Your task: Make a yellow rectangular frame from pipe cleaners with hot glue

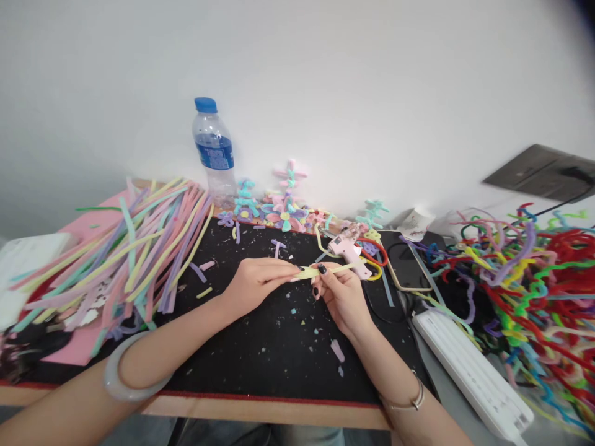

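Over the middle of a black mat (pixel 260 347), both hands meet at a pale yellow pipe cleaner (pixel 310 272). My left hand (pixel 263 282) pinches its left end between thumb and fingers. The thumb and fingers of my right hand (pixel 339 294) close on it further right, and part of the strip sticks out beyond them. Just behind my right hand lies a pink glue gun (pixel 346 248). Small scraps and a short lilac piece (pixel 338 350) lie on the mat.
Pastel pipe cleaners (pixel 139 248) are heaped at left. A bottle (pixel 214 148) and fuzzy flowers (pixel 284 217) stand by the wall. At right are a phone (pixel 409 266), a white power strip (pixel 469 371) and a tangle of bright pipe cleaners (pixel 534 297).
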The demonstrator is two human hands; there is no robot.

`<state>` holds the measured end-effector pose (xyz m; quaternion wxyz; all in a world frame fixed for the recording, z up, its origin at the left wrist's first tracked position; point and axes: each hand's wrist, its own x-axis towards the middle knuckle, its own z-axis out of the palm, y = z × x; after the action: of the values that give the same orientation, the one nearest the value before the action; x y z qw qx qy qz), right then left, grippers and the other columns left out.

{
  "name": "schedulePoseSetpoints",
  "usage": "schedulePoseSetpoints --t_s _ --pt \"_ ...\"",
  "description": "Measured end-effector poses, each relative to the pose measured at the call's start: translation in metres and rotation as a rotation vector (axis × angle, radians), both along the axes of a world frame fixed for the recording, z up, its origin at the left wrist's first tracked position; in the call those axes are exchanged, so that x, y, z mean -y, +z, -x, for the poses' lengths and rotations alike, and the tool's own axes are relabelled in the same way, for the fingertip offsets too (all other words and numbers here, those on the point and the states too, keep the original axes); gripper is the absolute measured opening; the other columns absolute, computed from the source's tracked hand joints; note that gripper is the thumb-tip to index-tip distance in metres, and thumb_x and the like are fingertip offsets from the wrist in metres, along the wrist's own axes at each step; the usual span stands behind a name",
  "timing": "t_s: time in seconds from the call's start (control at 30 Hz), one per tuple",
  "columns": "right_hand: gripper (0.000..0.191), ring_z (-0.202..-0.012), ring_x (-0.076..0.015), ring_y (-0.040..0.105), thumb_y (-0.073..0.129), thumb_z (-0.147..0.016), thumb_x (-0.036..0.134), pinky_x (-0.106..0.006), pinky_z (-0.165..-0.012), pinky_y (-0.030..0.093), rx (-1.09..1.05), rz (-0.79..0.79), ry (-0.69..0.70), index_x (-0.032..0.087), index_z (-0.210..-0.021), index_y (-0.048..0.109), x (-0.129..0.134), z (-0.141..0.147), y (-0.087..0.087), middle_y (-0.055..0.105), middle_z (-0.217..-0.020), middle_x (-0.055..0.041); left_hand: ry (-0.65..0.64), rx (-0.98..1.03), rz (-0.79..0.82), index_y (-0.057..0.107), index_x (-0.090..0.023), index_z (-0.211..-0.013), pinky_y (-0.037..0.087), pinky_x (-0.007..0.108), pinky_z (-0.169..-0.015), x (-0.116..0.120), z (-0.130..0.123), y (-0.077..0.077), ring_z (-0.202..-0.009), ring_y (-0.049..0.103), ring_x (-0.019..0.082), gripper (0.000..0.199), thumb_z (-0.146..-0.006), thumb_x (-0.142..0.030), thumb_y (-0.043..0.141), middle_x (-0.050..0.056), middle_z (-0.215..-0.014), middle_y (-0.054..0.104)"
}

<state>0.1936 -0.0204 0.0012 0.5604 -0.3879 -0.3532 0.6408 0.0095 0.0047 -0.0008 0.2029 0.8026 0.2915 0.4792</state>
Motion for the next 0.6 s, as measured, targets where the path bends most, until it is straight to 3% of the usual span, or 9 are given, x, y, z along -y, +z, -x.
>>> schedulePoseSetpoints --t_s 0.2,0.47,0.6 --pt "0.013 -0.047 -0.0059 0.05 0.069 -0.074 0.024 -0.017 -0.045 0.044 -0.014 -0.024 0.015 0.015 -0.083 0.072 -0.0007 -0.0018 -0.0011 0.062 -0.06 0.0003 -0.029 -0.002 0.108 0.075 -0.019 -0.081 0.054 0.022 -0.07 0.0009 -0.0009 0.0014 -0.073 0.07 0.016 0.014 -0.078 -0.014 0.063 0.004 -0.081 0.075" --pt "0.017 -0.05 -0.0064 0.053 0.069 -0.074 0.024 -0.018 -0.05 0.046 0.028 -0.056 -0.023 0.015 -0.089 0.072 -0.0015 -0.0018 -0.0007 0.064 -0.063 0.0 0.018 0.155 0.664 0.073 -0.015 -0.078 0.054 0.024 -0.067 0.0058 -0.0057 0.0065 -0.069 0.069 0.017 0.009 -0.073 -0.021 0.068 0.004 -0.075 0.074" --pt "0.014 -0.051 -0.0079 0.054 0.071 -0.072 0.023 -0.019 -0.05 0.046 0.076 -0.072 -0.081 0.016 -0.084 0.072 -0.0016 -0.0023 -0.0013 0.066 -0.064 -0.0009 -0.028 0.231 0.796 0.07 -0.013 -0.079 0.054 0.026 -0.067 0.0054 -0.0081 0.0061 -0.067 0.068 0.017 0.011 -0.075 -0.022 0.067 0.004 -0.069 0.073"
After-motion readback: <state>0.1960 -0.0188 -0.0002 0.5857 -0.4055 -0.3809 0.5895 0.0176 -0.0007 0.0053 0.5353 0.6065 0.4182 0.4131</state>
